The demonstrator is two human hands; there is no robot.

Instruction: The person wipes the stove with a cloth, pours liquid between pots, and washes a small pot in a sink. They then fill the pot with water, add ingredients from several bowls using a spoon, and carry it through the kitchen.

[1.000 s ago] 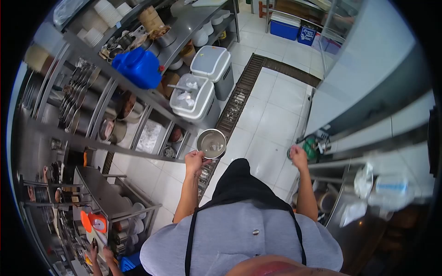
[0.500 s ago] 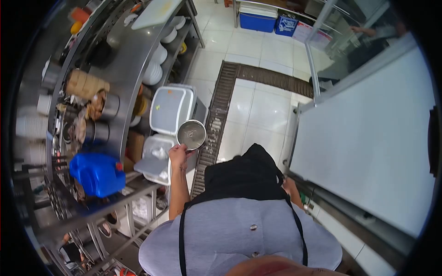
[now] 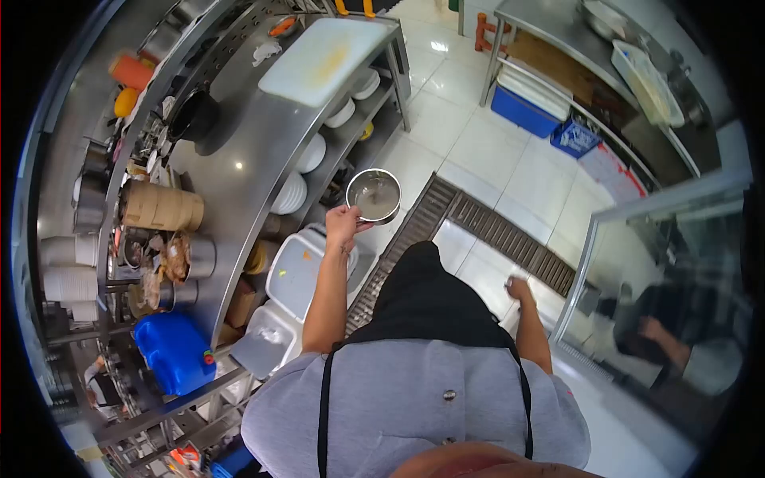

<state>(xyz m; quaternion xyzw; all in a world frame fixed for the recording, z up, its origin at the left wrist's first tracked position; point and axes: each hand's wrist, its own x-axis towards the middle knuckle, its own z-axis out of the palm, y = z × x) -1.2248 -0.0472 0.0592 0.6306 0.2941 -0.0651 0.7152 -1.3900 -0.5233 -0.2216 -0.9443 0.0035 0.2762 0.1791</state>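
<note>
My left hand [image 3: 343, 228] grips the rim of a round metal bowl [image 3: 384, 209], thumb over the edge. Murky liquid seems to lie inside the bowl, held roughly level over the floor beside the steel counter. Out to the right, my right hand [image 3: 522, 288] hangs low with its fingers curled. A small shiny thing shows at its fingers, too small to name. Below the left forearm are plastic bins with grey lids [image 3: 296, 275].
On the left, the steel counter [image 3: 231, 183] bears a white cutting board [image 3: 315, 62], a dark pot [image 3: 194, 117] and a blue jug [image 3: 171, 350]. A floor drain grate [image 3: 510, 239] crosses the tiles. A glass door [image 3: 621, 279] shows a person's figure at the right.
The view has shifted forward along the counter. The bowl moved with my left hand, up and right in view. My right hand has swung out from beside the body, and its curled fingers now show.
</note>
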